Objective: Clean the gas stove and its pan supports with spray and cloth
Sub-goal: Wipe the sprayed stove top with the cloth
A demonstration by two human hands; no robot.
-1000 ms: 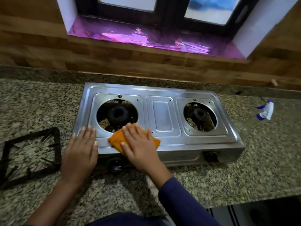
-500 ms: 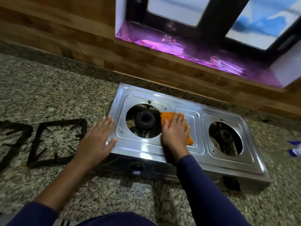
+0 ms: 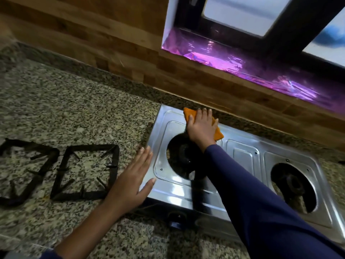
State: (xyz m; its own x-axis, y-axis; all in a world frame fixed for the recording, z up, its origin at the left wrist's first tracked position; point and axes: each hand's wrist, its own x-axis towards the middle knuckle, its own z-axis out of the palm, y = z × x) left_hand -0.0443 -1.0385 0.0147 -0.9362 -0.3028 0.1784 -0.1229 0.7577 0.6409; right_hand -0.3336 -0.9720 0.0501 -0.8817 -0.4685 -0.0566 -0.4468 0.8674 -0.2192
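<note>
1. The right hand [image 3: 202, 126] lies flat, fingers spread, pressing a folded orange cloth [image 3: 217, 132] onto the back left corner of the shiny stainless-steel two-burner gas stove [image 3: 242, 157].
2. The left hand [image 3: 133, 181] is open and empty, palm down against the stove's left edge.
3. Two black square metal pan supports [image 3: 85, 171] lie side by side on the speckled granite counter [image 3: 74, 113], left of the stove; the far one looks blurred.
</note>
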